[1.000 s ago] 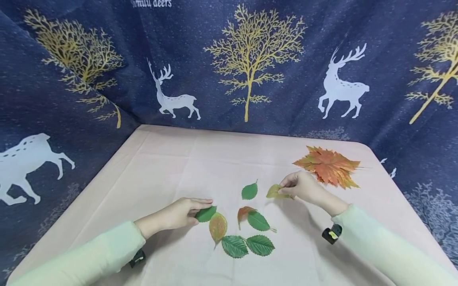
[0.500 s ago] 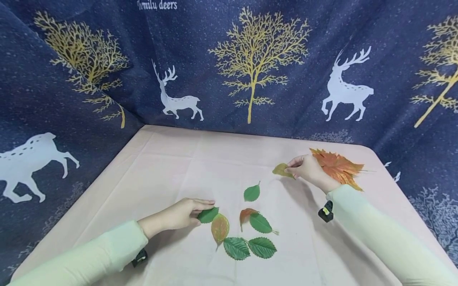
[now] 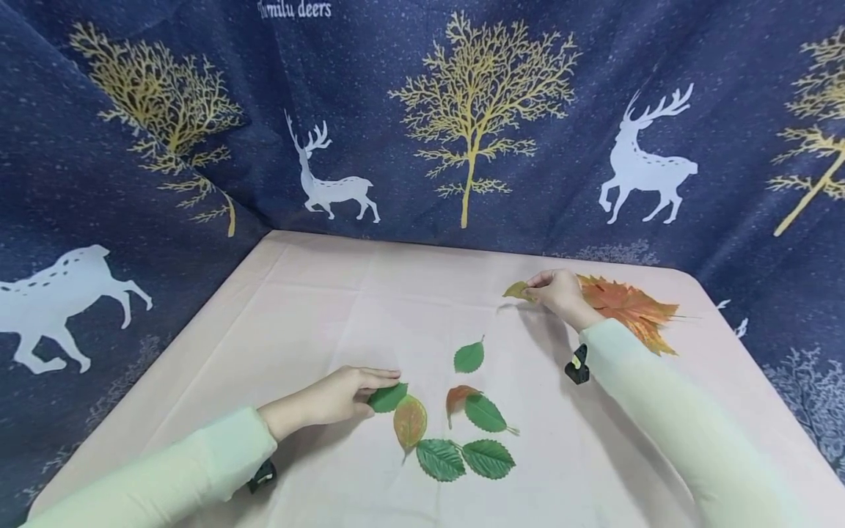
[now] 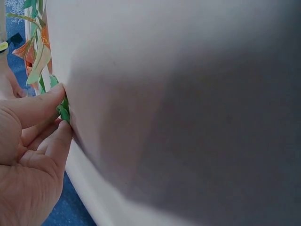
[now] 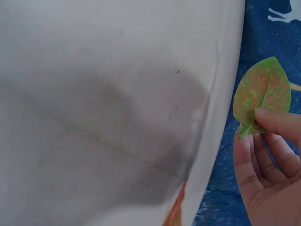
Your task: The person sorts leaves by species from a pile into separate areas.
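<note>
My left hand (image 3: 337,396) holds the edge of a green leaf (image 3: 388,397) lying on the cloth; in the left wrist view, thumb and fingertips meet at this leaf (image 4: 64,110). Beside it lies a yellow-orange leaf (image 3: 410,422). Raised over the far right part of the table, my right hand (image 3: 560,293) pinches a yellow-green leaf (image 3: 516,290) between thumb and fingers. Orange blotches show on that leaf (image 5: 263,89) in the right wrist view. Two dark green leaves (image 3: 488,459) lie nearest the front, with a green leaf (image 3: 485,413) overlapping a reddish-brown leaf (image 3: 458,397) behind them.
A stack of orange maple leaves (image 3: 627,308) lies at the far right, partly behind the right hand. One single green leaf (image 3: 469,357) lies mid-table. The pale pink tablecloth (image 3: 317,308) ends at a dark blue curtain (image 3: 409,176) with printed deer and trees.
My right hand has carried the yellow-green leaf away from me, toward the back of the table beside the maple stack. My left hand has stayed at the green leaf.
</note>
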`<action>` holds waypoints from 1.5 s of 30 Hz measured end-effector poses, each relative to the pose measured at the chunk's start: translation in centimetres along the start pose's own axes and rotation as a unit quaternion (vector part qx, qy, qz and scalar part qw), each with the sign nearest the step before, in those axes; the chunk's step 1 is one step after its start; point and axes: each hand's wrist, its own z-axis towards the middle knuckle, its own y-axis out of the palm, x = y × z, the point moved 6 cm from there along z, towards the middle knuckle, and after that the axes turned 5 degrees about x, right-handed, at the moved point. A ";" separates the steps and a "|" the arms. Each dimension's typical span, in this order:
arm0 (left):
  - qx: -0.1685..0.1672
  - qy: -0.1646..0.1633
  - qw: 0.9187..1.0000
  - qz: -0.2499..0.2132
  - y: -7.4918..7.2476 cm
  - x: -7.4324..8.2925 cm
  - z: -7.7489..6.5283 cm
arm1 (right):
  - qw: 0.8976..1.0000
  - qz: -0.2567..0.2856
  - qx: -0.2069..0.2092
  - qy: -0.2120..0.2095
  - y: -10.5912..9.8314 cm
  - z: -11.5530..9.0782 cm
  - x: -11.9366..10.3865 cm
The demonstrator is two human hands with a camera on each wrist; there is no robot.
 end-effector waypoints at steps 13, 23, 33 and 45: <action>-0.004 -0.001 1.000 -0.011 0.6 -0.5 0.0 | 0.998 0.016 0.038 0.049 1.0 2.9 2.4; -0.003 0.009 1.000 -0.005 0.7 -0.5 0.2 | 0.996 0.035 0.036 0.078 0.8 3.4 3.3; 0.002 0.006 1.000 0.002 0.6 -0.6 0.3 | 0.989 0.084 -0.010 0.121 0.3 2.9 3.7; 0.005 0.000 1.000 -0.008 0.2 -0.7 0.0 | 0.996 0.065 -0.030 0.050 -0.2 2.3 1.3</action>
